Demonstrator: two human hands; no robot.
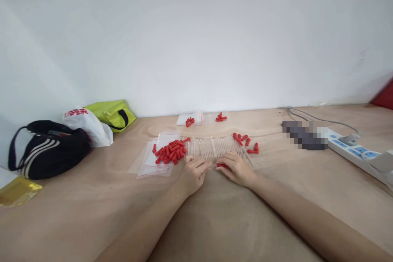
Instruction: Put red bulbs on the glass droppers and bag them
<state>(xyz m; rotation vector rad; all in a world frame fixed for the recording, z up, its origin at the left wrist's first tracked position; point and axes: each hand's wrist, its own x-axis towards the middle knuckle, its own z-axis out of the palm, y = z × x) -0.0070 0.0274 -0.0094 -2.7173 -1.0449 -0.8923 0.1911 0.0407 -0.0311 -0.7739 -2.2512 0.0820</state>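
Observation:
My left hand (195,172) pinches a thin clear dropper tube (214,166) near the table's middle. Across from it, my right hand (235,168) is closed on a red rubber dropper bulb (221,165), which meets or nearly meets the tube's end; I cannot tell which. Just beyond both hands lies a row of clear dropper tubes (211,147), side by side. A heap of red bulbs (170,152) rests on clear zip bags (153,168) to the left. Several loose red bulbs (245,141) lie at the row's right end.
At the back are small bags with red bulbs (190,121) and more bulbs (220,117). A black bag (52,151), a white plastic bag (89,127) and a lime-green bag (113,114) stand left. A power strip (353,149) and a blurred dark object (303,137) lie right.

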